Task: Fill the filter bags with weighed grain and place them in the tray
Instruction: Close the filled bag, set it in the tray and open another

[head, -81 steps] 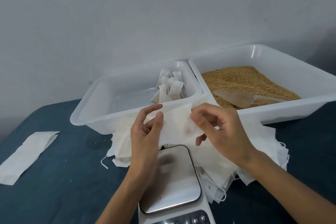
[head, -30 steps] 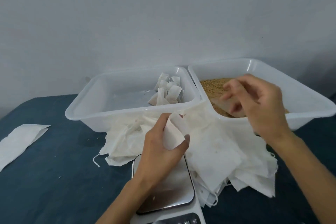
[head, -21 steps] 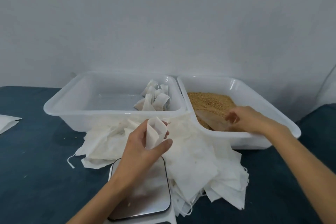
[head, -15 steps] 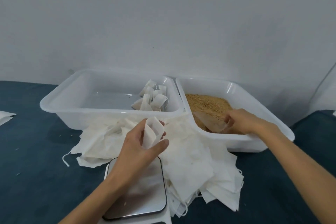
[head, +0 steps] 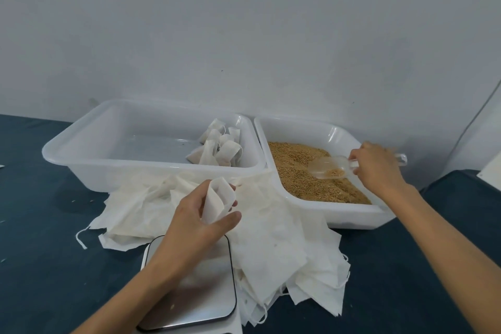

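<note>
- The left hand [head: 198, 222] grips one white, fabric-like filter bag [head: 218, 202] between thumb and curled fingers, holding it with its mouth open upward, above the far edge of the square steel-topped weighing scale [head: 189, 293].
- The right hand [head: 376, 168] has its fingers closed round the handle of a clear plastic scoop [head: 329, 167].
- The scoop carries a small amount of grain and sits just over the golden-brown grain [head: 306, 182] in the right-hand white plastic tub [head: 352, 214].
- The left-hand white plastic tray [head: 151, 171] holds a cluster of filled, closed filter bags [head: 219, 150] in its far right corner.
- A loose pile of flat empty white bags [head: 271, 238] lies on the dark blue table cover [head: 48, 266], near the tray and tub, partly overlapping the right edge of the scale.
</note>
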